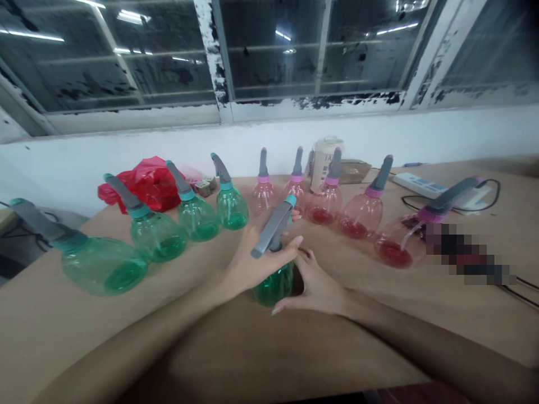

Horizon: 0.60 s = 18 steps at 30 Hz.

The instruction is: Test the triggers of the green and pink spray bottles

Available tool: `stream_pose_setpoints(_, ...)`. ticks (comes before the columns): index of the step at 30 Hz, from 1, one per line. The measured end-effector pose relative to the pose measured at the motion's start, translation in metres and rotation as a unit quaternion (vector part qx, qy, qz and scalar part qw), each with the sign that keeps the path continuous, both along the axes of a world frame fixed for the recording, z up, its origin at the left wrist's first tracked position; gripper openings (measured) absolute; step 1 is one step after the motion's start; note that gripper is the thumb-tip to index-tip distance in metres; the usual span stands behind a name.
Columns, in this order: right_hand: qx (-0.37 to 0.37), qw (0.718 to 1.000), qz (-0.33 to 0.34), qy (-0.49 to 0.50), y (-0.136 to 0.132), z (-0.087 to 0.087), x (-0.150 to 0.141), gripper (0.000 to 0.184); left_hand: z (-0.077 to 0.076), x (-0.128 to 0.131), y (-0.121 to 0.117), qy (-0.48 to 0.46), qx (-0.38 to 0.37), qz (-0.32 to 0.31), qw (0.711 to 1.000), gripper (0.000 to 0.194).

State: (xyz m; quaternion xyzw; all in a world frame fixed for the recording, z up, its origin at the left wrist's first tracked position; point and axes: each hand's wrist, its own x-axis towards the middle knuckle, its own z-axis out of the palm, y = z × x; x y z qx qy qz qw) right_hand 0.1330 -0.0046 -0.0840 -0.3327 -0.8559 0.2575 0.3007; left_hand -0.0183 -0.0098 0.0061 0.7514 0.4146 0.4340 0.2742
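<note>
pink bottles (361,216) beyond handheld bottle (273,287)

Spray bottle (273,288) before an arc of bottles (199,221) on the table (50,331), wall (147,140) behind.

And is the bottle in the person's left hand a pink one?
No, the bottle in the left hand has a green body.

Tan table (54,331) with green bottles (158,233), pink bottles (362,216), red bag (155,182), power strip (425,185).
</note>
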Motion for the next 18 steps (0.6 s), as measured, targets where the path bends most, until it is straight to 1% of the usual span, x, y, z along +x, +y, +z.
stream_pose_setpoints(2,0.0,1.0,0.0,-0.002,0.0007,-0.0003,0.0007,0.11,0.0,-0.0004,0.0004,-0.003,-0.011,-0.02,1.0,0.032)
stream_pose_setpoints(5,0.003,1.0,-0.005,-0.01,0.0017,-0.0014,0.0016,0.108,0.0002,-0.0004,0.001,-0.002,-0.022,-0.04,0.999,0.024)
stream_pose_setpoints(8,0.01,1.0,-0.012,-0.014,0.0027,-0.0027,0.0023,0.109,-0.0007,0.0001,0.0014,-0.006,-0.024,-0.032,0.999,0.017)
stream_pose_setpoints(13,0.007,1.0,-0.019,-0.009,0.0035,-0.0037,0.0025,0.109,-0.0029,0.0003,0.0007,-0.006,-0.015,-0.008,1.0,0.01)
stream_pose_setpoints(15,0.005,1.0,-0.017,-0.007,0.0033,-0.0034,0.0025,0.107,-0.0013,0.0005,-0.0002,-0.002,-0.008,-0.003,1.0,0.012)
stream_pose_setpoints(18,-0.001,1.0,-0.013,-0.009,0.0028,-0.0028,0.0026,0.105,0.003,0.0012,-0.0017,0.016,-0.004,0.008,1.0,0.026)
